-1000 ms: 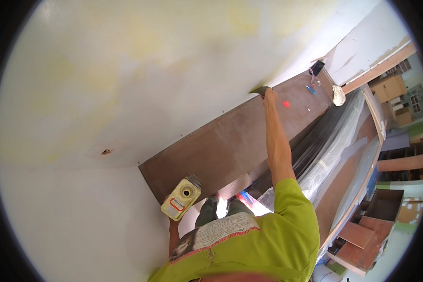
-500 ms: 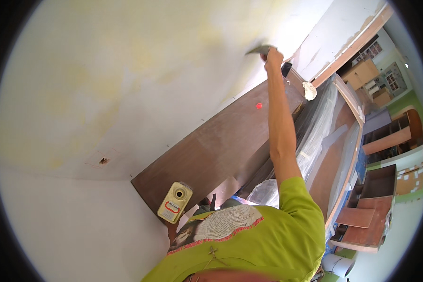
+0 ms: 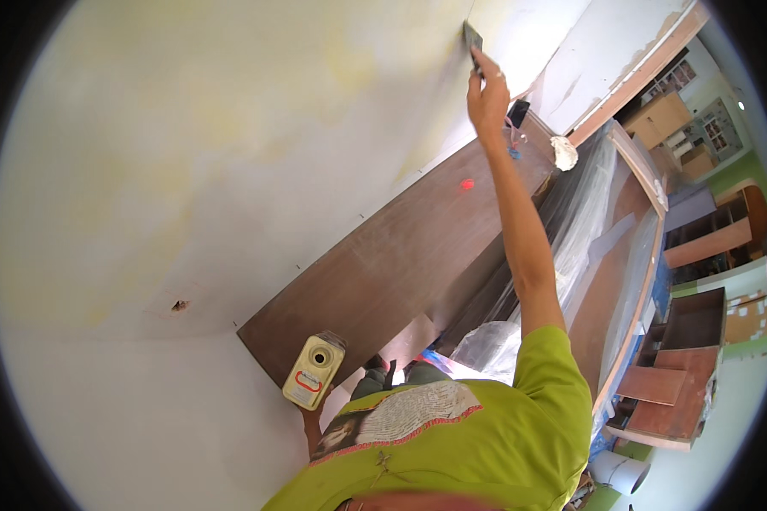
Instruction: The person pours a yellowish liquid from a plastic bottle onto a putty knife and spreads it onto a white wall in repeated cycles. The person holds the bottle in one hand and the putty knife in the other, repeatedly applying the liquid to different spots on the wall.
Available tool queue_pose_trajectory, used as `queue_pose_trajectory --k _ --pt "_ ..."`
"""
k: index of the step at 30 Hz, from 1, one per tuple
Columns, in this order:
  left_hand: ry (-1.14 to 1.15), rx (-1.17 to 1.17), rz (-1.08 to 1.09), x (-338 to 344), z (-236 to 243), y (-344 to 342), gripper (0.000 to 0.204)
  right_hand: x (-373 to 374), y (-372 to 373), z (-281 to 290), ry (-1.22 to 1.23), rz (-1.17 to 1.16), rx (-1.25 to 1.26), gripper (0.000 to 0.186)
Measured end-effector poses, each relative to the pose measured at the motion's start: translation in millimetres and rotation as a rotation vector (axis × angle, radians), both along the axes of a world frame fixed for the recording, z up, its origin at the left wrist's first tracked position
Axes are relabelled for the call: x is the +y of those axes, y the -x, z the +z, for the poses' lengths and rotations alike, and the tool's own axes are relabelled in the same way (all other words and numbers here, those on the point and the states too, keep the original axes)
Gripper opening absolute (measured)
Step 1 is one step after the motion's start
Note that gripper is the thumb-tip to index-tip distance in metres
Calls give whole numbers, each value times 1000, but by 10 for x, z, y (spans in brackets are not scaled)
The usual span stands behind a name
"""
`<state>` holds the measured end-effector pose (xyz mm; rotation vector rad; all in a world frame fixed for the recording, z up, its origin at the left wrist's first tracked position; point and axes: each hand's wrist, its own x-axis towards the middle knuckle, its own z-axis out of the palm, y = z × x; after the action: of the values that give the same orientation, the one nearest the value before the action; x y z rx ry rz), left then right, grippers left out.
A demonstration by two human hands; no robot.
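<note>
Leftmost, over the left end of the brown board (image 3: 375, 247), a yellow container (image 3: 315, 368) is grasped by the left hand (image 3: 313, 418), opening upward, perhaps for access, while beyond the board's right half a scraper (image 3: 473, 38) is gripped by the right hand (image 3: 489, 98), tip toward the wall (image 3: 145, 170).

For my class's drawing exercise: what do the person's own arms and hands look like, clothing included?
The right forearm and fingers are bare, with no glove or wristband visible, below a short yellow-green sleeve matching the shirt. The left forearm, mostly hidden, also looks bare.
</note>
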<state>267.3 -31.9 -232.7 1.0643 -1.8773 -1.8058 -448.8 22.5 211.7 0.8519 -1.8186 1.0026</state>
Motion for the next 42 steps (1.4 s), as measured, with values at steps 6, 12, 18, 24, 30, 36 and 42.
queue_pose_trajectory --k 6,12,18,24,30,36,42 --pt "-104 -38 -15 -25 378 144 72 -75 -201 -1135 37 46 -121 53" --pt "-110 -115 4 41 472 126 67 -126 -362 -2117 29 36 -242 56" --pt "-120 -157 -6 14 407 145 68 -152 -757 -2965 138 53 -555 48" --pt "-140 -68 30 28 449 201 67 -115 -640 -3325 331 -23 -1041 41" --pt "-183 -146 71 20 353 126 72 -297 -276 -2948 681 273 -1454 24" --pt "-123 -69 62 -9 71 66 82 -292 -5 -1705 741 421 -1320 16" --pt "-102 -92 28 -52 -126 27 83 -283 21 -52 704 587 -1094 15"
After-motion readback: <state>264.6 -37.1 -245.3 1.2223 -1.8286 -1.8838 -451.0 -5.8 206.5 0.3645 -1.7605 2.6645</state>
